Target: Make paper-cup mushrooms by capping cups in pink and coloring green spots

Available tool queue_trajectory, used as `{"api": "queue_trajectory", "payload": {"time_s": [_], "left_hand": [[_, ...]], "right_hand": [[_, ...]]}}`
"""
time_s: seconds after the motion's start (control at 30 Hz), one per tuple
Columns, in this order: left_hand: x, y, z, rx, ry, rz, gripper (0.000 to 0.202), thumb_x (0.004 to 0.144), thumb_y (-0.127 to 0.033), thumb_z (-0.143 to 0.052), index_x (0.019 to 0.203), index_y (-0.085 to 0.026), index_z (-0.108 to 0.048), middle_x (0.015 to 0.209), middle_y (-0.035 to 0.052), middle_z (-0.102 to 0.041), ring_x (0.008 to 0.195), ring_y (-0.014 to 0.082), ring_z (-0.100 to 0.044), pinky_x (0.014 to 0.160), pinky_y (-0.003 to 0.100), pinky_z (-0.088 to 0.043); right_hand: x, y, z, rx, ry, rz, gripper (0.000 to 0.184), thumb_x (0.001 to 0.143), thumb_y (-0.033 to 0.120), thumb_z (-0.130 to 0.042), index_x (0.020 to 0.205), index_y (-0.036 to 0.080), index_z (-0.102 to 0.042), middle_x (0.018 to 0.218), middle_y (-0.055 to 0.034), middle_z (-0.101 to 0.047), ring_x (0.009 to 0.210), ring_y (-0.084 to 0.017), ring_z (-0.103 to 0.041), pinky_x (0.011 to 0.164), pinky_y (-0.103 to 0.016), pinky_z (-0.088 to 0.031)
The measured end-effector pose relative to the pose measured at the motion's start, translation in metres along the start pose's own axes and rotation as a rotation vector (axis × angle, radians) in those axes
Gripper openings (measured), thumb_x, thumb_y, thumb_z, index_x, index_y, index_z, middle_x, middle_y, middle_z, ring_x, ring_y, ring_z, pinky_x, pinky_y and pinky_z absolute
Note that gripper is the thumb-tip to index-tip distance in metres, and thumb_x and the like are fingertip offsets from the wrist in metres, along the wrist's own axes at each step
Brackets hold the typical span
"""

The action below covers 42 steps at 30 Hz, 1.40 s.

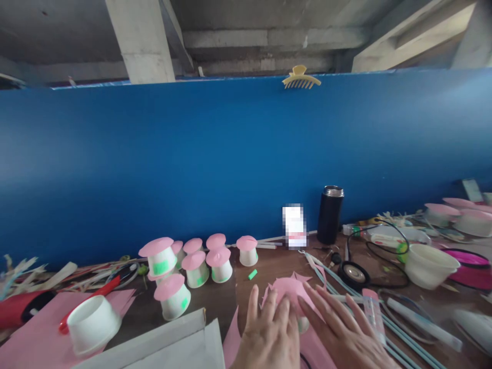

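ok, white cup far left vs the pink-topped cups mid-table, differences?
The far-left white cup stands mouth up, uncovered; the pink-topped cups are inverted, each capped with a pink disc. It sits alone on pink paper; they cluster on bare table. It looks larger, being nearer. Both are white.

Only the person's two hands show, at the lower edge of the head view; the left hand (pixel 269 333) is bare, with no glove, ring or watch visible; the right hand (pixel 342 333) is likewise bare and unadorned; the fingers (pixel 252 307) are slender, with short, plain, unpainted nails; both wrists run out of frame, so no sleeve or cuff can be seen; no markings appear on either hand.
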<state>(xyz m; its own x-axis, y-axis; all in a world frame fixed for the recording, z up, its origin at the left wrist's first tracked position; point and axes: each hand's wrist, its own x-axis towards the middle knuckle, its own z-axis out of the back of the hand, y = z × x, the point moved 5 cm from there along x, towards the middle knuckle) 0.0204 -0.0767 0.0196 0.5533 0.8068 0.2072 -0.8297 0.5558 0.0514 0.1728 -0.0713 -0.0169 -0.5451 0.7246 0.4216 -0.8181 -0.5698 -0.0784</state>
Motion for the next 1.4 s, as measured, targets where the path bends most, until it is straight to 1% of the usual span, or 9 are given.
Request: {"api": "queue_trajectory", "payload": {"time_s": [0.03, 0.1, 0.27, 0.43, 0.6, 0.9, 1.0, 1.17, 1.4], "left_hand": [[-0.001, 0.0, 0.004, -0.043, 0.085, -0.056, 0.05, 0.095, -0.029, -0.019, 0.138, -0.014, -0.04, 0.142, 0.0119, -0.045, 0.131, 0.0313, -0.039, 0.107, 0.059, -0.031], [-0.001, 0.007, 0.013, -0.074, 0.17, -0.022, 0.059, 0.09, -0.033, -0.032, 0.142, -0.005, -0.03, 0.148, 0.0195, -0.032, 0.136, 0.0375, -0.027, 0.108, 0.064, -0.023], [0.003, 0.016, -0.001, -0.12, 0.19, 0.047, 0.081, 0.075, -0.028, -0.046, 0.145, -0.003, -0.015, 0.152, 0.0205, -0.011, 0.14, 0.0372, -0.012, 0.111, 0.064, -0.012], [0.008, 0.016, -0.022, -0.102, 0.166, 0.109, 0.073, 0.078, -0.023, -0.041, 0.144, -0.003, -0.018, 0.152, 0.0194, -0.013, 0.14, 0.0368, -0.012, 0.112, 0.062, -0.012], [0.011, 0.016, -0.012, -0.085, 0.187, 0.126, 0.066, 0.083, -0.024, -0.039, 0.144, -0.003, -0.022, 0.151, 0.0196, -0.019, 0.14, 0.036, -0.016, 0.111, 0.062, -0.015], [0.012, 0.012, -0.011, 0.009, 0.167, 0.12, 0.063, 0.082, -0.02, -0.039, 0.142, -0.002, -0.029, 0.15, 0.0208, -0.023, 0.139, 0.0361, -0.018, 0.112, 0.06, -0.014], [0.011, 0.016, -0.016, -0.044, 0.172, 0.117, 0.076, 0.078, -0.026, -0.046, 0.145, -0.002, -0.018, 0.152, 0.0208, -0.017, 0.14, 0.0369, -0.013, 0.112, 0.061, -0.012], [0.011, 0.022, -0.016, -0.129, 0.022, 0.105, 0.097, 0.071, -0.025, -0.048, 0.145, -0.015, 0.014, 0.156, 0.0085, -0.01, 0.143, 0.028, -0.003, 0.113, 0.059, -0.006], [0.01, 0.013, -0.011, -0.253, 0.104, 0.064, 0.097, 0.064, -0.016, -0.045, 0.147, -0.016, 0.006, 0.157, 0.0051, -0.007, 0.143, 0.0263, 0.001, 0.112, 0.061, -0.005]], "right_hand": [[0.0, -0.005, -0.006, 0.002, -0.008, -0.025, 0.082, 0.08, 0.026, -0.05, 0.148, 0.037, -0.005, 0.15, -0.0012, -0.03, 0.128, -0.034, -0.045, 0.1, -0.057, -0.035], [0.0, -0.012, -0.014, 0.005, -0.066, -0.092, 0.088, 0.078, 0.035, -0.053, 0.149, 0.034, 0.0, 0.151, -0.003, -0.03, 0.127, -0.035, -0.045, 0.101, -0.056, -0.033], [0.004, -0.007, -0.017, 0.012, -0.137, -0.168, 0.106, 0.07, 0.062, -0.056, 0.15, 0.023, 0.002, 0.149, -0.0104, -0.035, 0.13, -0.035, -0.041, 0.103, -0.054, -0.027], [0.006, -0.007, -0.022, 0.011, -0.085, -0.16, 0.096, 0.076, 0.063, -0.049, 0.15, 0.025, -0.002, 0.151, -0.0099, -0.031, 0.134, -0.035, -0.036, 0.103, -0.056, -0.027], [0.005, -0.012, -0.031, 0.053, 0.028, -0.171, 0.085, 0.078, 0.062, -0.049, 0.148, 0.025, -0.021, 0.151, -0.0079, -0.03, 0.135, -0.037, -0.033, 0.103, -0.06, -0.028], [0.007, -0.009, -0.025, 0.044, 0.002, -0.159, 0.086, 0.079, 0.06, -0.049, 0.149, 0.029, -0.009, 0.152, -0.0045, -0.028, 0.136, -0.036, -0.031, 0.103, -0.061, -0.029], [0.009, -0.009, -0.021, 0.061, -0.003, -0.172, 0.092, 0.079, 0.062, -0.049, 0.15, 0.027, -0.002, 0.152, -0.0078, -0.029, 0.135, -0.036, -0.032, 0.102, -0.06, -0.032], [0.021, -0.007, -0.012, 0.131, -0.046, -0.191, 0.094, 0.083, 0.058, -0.047, 0.149, 0.024, 0.01, 0.153, -0.0088, -0.025, 0.14, -0.032, -0.024, 0.106, -0.056, -0.029], [0.031, -0.002, -0.012, 0.225, 0.02, -0.188, 0.088, 0.087, 0.057, -0.044, 0.149, 0.026, 0.012, 0.152, -0.0071, -0.03, 0.141, -0.03, -0.022, 0.109, -0.059, -0.018]]}}
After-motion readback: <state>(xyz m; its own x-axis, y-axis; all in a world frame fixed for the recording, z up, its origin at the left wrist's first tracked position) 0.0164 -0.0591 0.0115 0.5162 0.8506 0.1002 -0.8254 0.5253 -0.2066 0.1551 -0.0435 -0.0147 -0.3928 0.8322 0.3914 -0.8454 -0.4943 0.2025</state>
